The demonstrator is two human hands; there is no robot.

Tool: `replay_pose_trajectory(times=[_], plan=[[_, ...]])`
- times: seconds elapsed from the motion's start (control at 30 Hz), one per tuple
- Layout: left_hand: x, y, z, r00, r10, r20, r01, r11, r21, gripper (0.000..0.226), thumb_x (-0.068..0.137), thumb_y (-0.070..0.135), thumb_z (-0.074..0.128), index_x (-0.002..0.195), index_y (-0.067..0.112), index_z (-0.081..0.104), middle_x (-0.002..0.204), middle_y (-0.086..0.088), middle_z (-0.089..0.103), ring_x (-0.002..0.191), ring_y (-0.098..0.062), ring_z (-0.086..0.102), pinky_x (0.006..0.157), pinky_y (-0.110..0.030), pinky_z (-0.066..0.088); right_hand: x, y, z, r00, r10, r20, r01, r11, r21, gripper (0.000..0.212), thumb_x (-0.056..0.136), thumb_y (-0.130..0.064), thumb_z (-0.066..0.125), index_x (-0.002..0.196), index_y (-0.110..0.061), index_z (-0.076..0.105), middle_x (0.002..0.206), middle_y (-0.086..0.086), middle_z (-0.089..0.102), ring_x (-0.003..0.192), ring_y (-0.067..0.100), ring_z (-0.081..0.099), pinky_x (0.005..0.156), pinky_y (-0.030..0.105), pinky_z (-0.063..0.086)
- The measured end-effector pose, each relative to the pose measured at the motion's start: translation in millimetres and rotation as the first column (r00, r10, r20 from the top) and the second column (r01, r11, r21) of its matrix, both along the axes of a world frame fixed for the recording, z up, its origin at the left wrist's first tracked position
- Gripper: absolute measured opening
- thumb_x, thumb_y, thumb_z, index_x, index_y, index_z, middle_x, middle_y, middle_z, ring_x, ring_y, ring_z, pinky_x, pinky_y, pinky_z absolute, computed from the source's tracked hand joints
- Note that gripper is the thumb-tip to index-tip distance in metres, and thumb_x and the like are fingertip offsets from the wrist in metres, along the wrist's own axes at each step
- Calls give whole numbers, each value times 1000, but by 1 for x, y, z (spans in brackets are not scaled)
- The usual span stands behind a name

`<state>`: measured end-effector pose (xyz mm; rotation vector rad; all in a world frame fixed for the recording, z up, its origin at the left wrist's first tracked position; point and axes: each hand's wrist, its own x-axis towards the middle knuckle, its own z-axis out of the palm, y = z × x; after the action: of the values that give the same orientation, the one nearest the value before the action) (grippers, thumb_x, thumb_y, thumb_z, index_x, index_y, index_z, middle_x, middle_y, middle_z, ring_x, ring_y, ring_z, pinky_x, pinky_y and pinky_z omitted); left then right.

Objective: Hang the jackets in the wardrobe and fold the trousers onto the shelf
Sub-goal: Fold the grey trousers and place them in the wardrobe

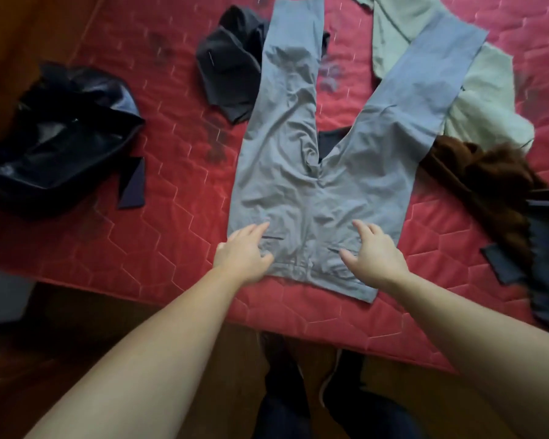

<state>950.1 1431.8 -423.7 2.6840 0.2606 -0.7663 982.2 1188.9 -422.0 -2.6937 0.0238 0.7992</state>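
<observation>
**Grey trousers laid out on the bed, both hands at the waistband**

The grey trousers (314, 185) lie flat on the red quilted bed (140, 236), with the waist at the near edge and the two legs spread in a V towards the far side. The left hand (244, 251) rests on the left side of the waist next to a pocket slit, and the right hand (374, 251) rests on the right side. On both hands the fingers are spread and nearly straight, gripping no cloth, with the palms down over the fabric.

Other clothes lie around the trousers. A shiny black jacket (61, 137) is crumpled at the left edge of the bed, well apart from them. A dark garment (232, 68) is bunched just beside the left leg, partly under it. A pale green garment (476, 99) lies under the right leg at the far right. A brown garment (488, 185) sits close to the right hip, and a dark blue piece (545, 264) lies at the right edge of the view. The picture is slightly blurred.
</observation>
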Motion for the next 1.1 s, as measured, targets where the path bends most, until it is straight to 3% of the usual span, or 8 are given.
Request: replay_pose_trajectory(times=[0.2, 0.33, 0.43, 0.53, 0.67, 0.8, 0.9, 1.1], plan=[[-11, 12, -103, 981, -137, -139, 141, 990, 20, 63, 89, 35, 53, 148, 33, 31, 150, 6, 36, 136, -20, 37, 105, -42, 35, -23, 8, -103, 990, 69, -122, -80, 992, -93, 74, 87, -46, 57, 150, -24, 27, 155, -1, 29, 137, 28, 34, 106, 47, 38], [-22, 10, -157, 949, -217, -229, 229, 973, 28, 72, 85, 35, 60, 149, 36, 26, 158, 5, 22, 143, -20, 26, 108, -44, 33, -44, 5, -155, 976, 93, -199, -123, 982, -146, 74, 84, -48, 62, 146, -27, 27, 155, 0, 25, 140, 27, 27, 105, 50, 36], [-31, 10, -180, 961, -234, -149, 252, 962, 110, 76, 81, 27, 64, 147, 37, 26, 155, 3, 22, 140, -23, 24, 104, -44, 35, -60, 1, -177, 966, 147, -211, -189, 962, -196, 91, 78, -33, 68, 151, -27, 14, 161, 1, 7, 146, 28, 10, 109, 50, 32], [-34, 10, -196, 970, -245, -11, 243, 954, 179, 73, 78, 14, 64, 139, 36, 32, 145, 3, 28, 130, -27, 30, 97, -44, 40, -71, -7, -193, 973, 213, -92, -229, 947, -225, 95, 72, -12, 65, 153, -22, 17, 161, 7, 13, 144, 35, 16, 102, 50, 40], [-32, 15, -210, 961, -242, 134, 212, 956, 201, 63, 80, 8, 60, 136, 31, 42, 141, 1, 37, 123, -29, 37, 94, -43, 40, -68, -20, -207, 955, 263, 137, -230, 948, -219, 75, 72, 1, 58, 143, -18, 43, 146, 8, 43, 125, 38, 42, 81, 48, 50], [-38, 19, -220, 942, -246, 227, 179, 943, 280, 57, 76, 8, 62, 129, 28, 53, 130, -2, 50, 110, -31, 49, 87, -44, 37, -52, -29, -207, 917, 278, 286, -241, 958, -158, 42, 77, -4, 50, 117, -13, 60, 120, 6, 62, 99, 37, 55, 70, 43, 52], [-41, 23, -220, 934, -225, 279, 130, 938, 321, 45, 74, 7, 64, 116, 25, 61, 110, -3, 61, 95, -33, 56, 83, -45, 37, -36, -26, -196, 955, 161, 251, -127, 981, -147, 18, 83, -11, 54, 98, -11, 65, 100, 10, 65, 94, 37, 58, 71, 42, 48], [-36, 23, -193, 963, -203, 178, 153, 954, 259, 20, 85, 10, 55, 100, 19, 64, 99, -1, 65, 104, -29, 59, 106, -55, 28, -37, -20, -171, 984, -19, 179, 26, 999, -37, 19, 89, -16, 46, 99, -10, 61, 106, 12, 64, 101, 34, 56, 78, 42, 40]])
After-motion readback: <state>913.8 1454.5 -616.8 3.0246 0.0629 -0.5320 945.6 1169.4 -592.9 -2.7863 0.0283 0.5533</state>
